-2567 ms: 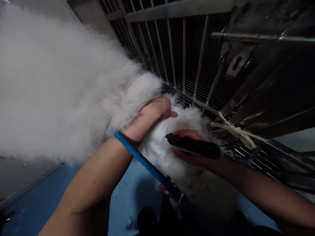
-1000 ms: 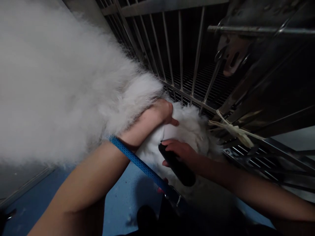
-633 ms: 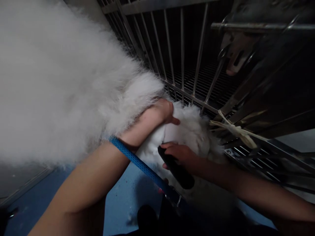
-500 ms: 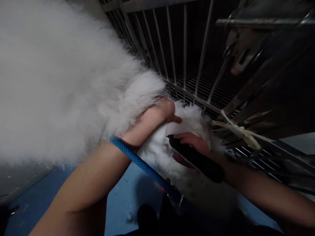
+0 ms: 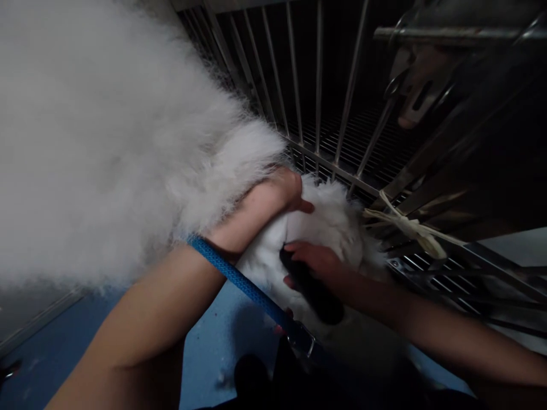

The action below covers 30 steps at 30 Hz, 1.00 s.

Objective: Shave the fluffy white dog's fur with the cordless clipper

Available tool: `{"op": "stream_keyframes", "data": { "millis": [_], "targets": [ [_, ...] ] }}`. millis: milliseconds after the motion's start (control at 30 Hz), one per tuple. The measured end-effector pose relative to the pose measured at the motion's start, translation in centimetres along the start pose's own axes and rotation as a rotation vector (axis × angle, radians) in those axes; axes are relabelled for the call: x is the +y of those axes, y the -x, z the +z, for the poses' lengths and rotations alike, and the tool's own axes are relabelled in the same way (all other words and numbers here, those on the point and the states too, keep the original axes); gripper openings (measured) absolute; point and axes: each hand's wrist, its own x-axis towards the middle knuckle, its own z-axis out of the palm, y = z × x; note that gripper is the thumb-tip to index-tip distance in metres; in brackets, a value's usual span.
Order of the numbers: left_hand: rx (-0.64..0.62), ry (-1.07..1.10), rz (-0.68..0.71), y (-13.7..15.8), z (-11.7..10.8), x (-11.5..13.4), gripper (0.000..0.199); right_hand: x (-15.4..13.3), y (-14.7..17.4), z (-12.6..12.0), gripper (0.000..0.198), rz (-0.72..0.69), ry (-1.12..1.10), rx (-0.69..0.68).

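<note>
Black tool [image 5: 315, 295] has swung steeper, held by right hand [image 5: 325, 263]; left hand [image 5: 287, 189], hold unclear, touches fur [image 5: 335, 221].

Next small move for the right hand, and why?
Probably a short, slow push of the black tool into the white fur left of the smooth pale patch. The right hand has its tip at the patch's lower-left edge, fluff remains beside it, and the left hand has its thumb at the patch's upper edge, so heading away seems safer.
</note>
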Motion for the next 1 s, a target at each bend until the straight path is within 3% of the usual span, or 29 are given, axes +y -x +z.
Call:
{"op": "stream_keyframes", "data": {
  "millis": [100, 267, 367, 433, 533, 600, 767, 867, 1000],
  "targets": [
    [-0.026, -0.088, -0.016, 0.2, -0.1, 0.1, 0.077, -0.2, 0.2, 0.3, 0.022, -0.151, 0.005, -0.041],
    [-0.024, -0.103, -0.010, 0.3, -0.6, 0.3, 0.080, 0.1, 0.6, 0.3, 0.032, 0.017, 0.010, 0.051],
    [-0.009, -0.095, -0.007, 0.3, -0.1, 0.3, 0.080, 0.5, 1.1, 1.1, 0.021, -0.050, -0.085, -0.060],
    [0.090, -0.099, 0.046, 0.7, 1.0, 0.4, 0.074, 0.7, 1.6, 0.9, 0.021, -0.049, -0.148, -0.072],
    [0.246, -0.111, 0.211, 1.5, 2.8, 0.6, 0.066, 0.8, 2.3, -0.7, 0.032, 0.143, -0.149, 0.131],
    [0.254, -0.115, 0.259, 1.8, 3.6, 0.8, 0.076, 0.9, 2.8, -1.6, 0.036, 0.226, -0.142, 0.232],
    [0.215, -0.102, 0.206, 1.4, 3.3, 1.0, 0.078, 1.2, 3.6, -0.3, 0.036, 0.084, -0.128, 0.113],
    [0.212, -0.104, 0.201, 1.0, 2.9, 0.9, 0.077, 1.2, 3.4, 0.2, 0.036, -0.026, -0.085, 0.140],
    [0.222, -0.128, 0.166, 0.4, 2.9, 0.7, 0.072, 1.1, 3.1, 0.3, 0.028, 0.046, -0.042, 0.156]
  ]
}}
